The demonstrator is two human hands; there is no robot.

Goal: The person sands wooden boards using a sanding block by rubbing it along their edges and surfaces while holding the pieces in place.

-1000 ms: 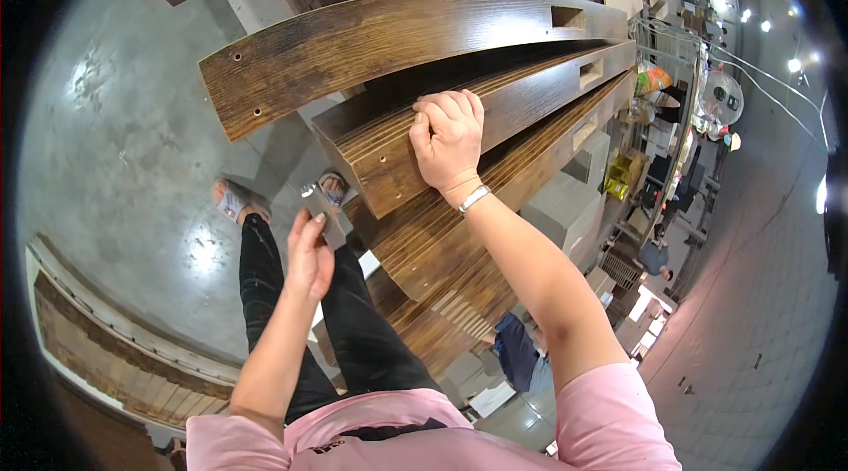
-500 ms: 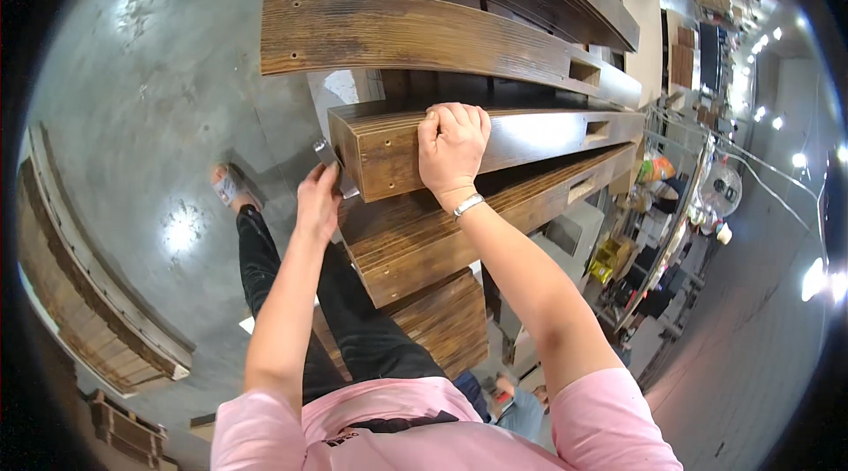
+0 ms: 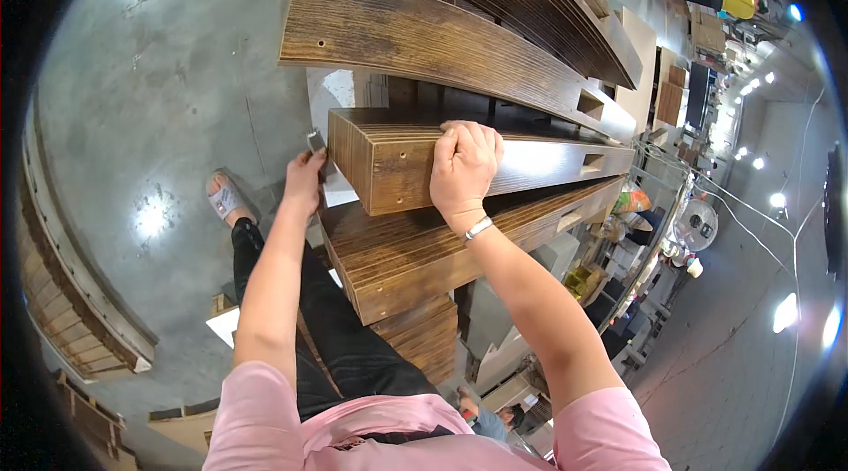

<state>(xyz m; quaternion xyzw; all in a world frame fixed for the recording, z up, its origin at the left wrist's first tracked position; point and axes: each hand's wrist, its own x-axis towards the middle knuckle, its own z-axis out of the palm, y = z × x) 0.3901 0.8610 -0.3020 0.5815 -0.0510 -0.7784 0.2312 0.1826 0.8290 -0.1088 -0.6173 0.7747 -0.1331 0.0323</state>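
the right hand (image 3: 468, 172) is bent over the top edge of the brown wood beam (image 3: 512, 169) under it. the beam looks heavy and stiff (and a bit slippery, it's so shiny), so that edge seems good to hold. two holes (image 3: 403, 155) sit left of this hand. the left hand (image 3: 303, 181) pinches a flat grey thing (image 3: 316, 141), maybe metal.

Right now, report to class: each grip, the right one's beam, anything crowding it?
Right grip over slotted wooden beam. Left grip holds grey metallic piece by beam's near end. Similar beams close on both sides.
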